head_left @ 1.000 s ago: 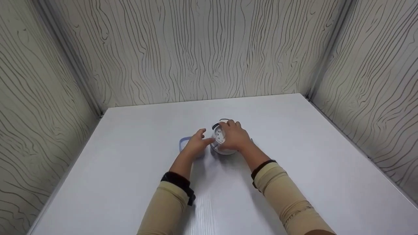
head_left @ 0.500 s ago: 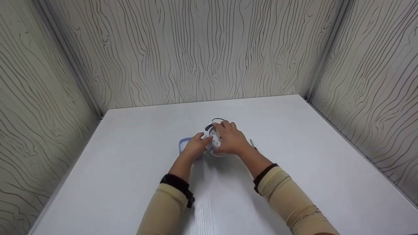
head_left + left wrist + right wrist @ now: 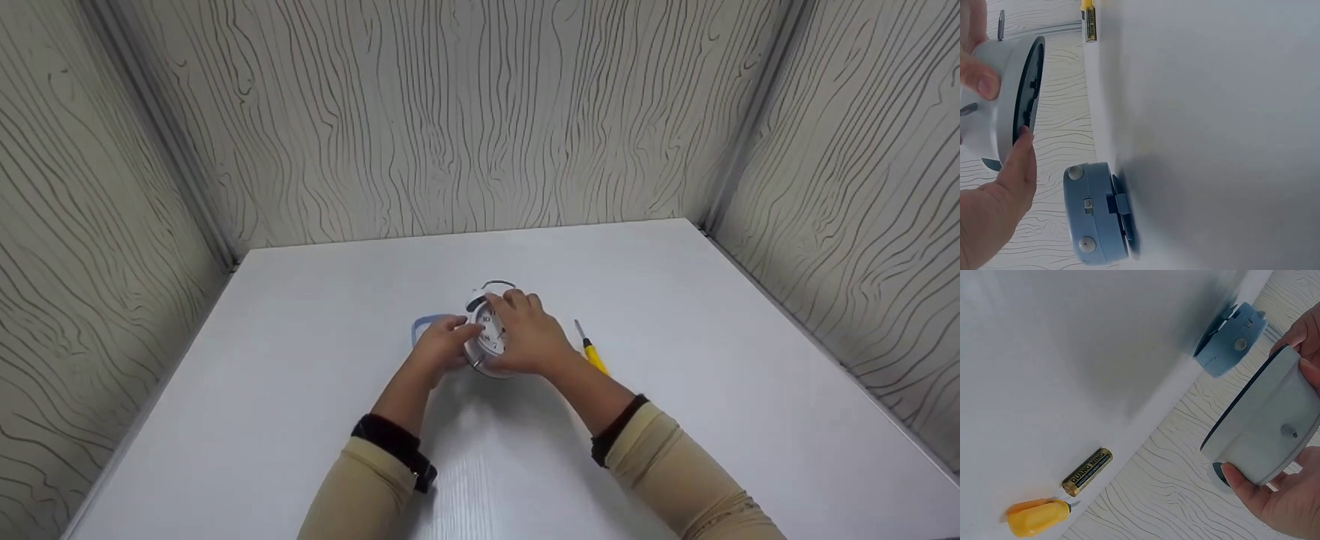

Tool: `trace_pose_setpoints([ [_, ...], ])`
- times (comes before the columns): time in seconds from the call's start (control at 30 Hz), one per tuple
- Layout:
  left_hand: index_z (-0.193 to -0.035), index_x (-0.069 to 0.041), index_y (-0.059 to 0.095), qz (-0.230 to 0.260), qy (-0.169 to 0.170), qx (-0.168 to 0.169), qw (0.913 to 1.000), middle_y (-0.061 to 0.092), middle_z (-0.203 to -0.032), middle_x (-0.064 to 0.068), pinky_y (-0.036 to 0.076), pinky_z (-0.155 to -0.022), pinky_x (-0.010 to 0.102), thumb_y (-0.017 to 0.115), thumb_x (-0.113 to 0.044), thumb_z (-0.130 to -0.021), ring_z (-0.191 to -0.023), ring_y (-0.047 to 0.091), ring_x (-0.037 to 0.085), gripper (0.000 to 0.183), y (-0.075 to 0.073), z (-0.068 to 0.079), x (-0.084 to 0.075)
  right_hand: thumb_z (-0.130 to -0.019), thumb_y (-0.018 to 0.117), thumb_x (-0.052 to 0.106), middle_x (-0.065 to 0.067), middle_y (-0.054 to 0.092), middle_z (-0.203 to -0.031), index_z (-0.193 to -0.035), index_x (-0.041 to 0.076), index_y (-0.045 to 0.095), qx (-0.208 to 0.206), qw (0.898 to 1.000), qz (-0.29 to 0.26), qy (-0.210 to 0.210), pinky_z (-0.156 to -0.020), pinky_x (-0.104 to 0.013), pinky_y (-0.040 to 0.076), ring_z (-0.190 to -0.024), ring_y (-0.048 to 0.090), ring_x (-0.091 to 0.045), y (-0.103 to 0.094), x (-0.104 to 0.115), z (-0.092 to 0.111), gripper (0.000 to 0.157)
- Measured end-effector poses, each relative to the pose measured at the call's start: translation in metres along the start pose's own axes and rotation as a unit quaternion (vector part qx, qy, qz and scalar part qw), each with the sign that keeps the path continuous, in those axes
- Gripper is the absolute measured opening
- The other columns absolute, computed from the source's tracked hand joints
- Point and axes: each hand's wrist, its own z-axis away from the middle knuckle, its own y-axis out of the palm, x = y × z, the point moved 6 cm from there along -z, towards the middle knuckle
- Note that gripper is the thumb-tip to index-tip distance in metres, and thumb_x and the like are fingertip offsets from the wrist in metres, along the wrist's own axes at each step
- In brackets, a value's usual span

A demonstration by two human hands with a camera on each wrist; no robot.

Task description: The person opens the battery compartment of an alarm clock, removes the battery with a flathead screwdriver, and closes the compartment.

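Note:
Both hands hold a round white alarm clock [image 3: 487, 337] just above the white table [image 3: 300, 420], its dial facing up. My left hand [image 3: 454, 334] grips its left rim, and my right hand [image 3: 517, 315] curls over its right side. In the left wrist view the clock [image 3: 1005, 107] is edge-on with its dark back toward the table, and my left hand's thumb [image 3: 1019, 163] rests on the rim. The right wrist view shows the clock's white casing [image 3: 1264, 433] clear of the table, with a right hand fingertip [image 3: 1233, 475] on its edge.
A blue alarm clock [image 3: 422, 327] [image 3: 1098, 214] [image 3: 1230, 346] lies on the table just left of the hands. A yellow-handled screwdriver [image 3: 592, 352] [image 3: 1039, 517] and a loose battery [image 3: 1087, 471] [image 3: 1089, 22] lie to the right. Wood-grain walls [image 3: 480, 112] enclose the table on three sides.
The hands have drawn the white clock leftward and nearer to me. The left hand now grips its rim. The screwdriver behind the right hand has come into sight.

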Motion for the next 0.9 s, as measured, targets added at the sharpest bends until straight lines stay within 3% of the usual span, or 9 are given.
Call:
trace_pose_setpoints([
  [0.23,-0.134,-0.001,0.042,0.086,0.008,0.025,0.9959,0.052,-0.125,0.018,0.053,-0.074,0.031,0.063,-0.026,-0.084,-0.092,0.063,0.022,0.060,0.001,0.015,0.002,-0.062,0.071,0.054,-0.006,0.034,-0.135,-0.142,0.023,0.027,0.013,1.000,0.012,-0.003,-0.081,-0.040,0.048,-0.112,0.036,-0.023,-0.006,0.010,0.013,0.097],
  [0.37,-0.134,-0.002,0.044,0.093,0.008,0.018,0.9955,0.052,-0.126,0.015,0.054,-0.073,0.030,0.064,-0.028,-0.083,-0.094,0.062,0.022,0.061,0.002,0.015,0.005,-0.062,0.072,0.054,-0.007,0.033,-0.136,-0.144,0.022,0.026,0.023,1.000,0.015,-0.007,-0.081,-0.039,0.048,-0.112,0.036,-0.023,-0.010,0.013,0.016,0.099],
  [0.67,-0.134,-0.004,0.045,0.048,0.018,-0.004,0.9987,0.053,-0.125,0.014,0.053,-0.074,0.030,0.065,-0.031,-0.082,-0.096,0.061,0.021,0.062,0.000,0.021,0.000,-0.063,0.072,0.054,-0.008,0.031,-0.139,-0.144,0.017,0.024,0.040,0.999,0.020,0.006,-0.085,-0.039,0.048,-0.112,0.035,-0.024,-0.008,0.013,0.017,0.101],
  [0.9,-0.137,-0.007,0.041,0.001,0.063,-0.011,0.9980,0.047,-0.133,0.016,0.052,-0.080,0.031,0.065,-0.038,-0.082,-0.108,0.056,0.023,0.067,-0.002,0.026,-0.008,-0.060,0.074,0.055,-0.006,0.034,-0.135,-0.142,0.020,0.025,-0.011,1.000,-0.010,0.013,-0.082,-0.038,0.049,-0.109,0.035,-0.022,-0.008,0.009,0.019,0.101],
])
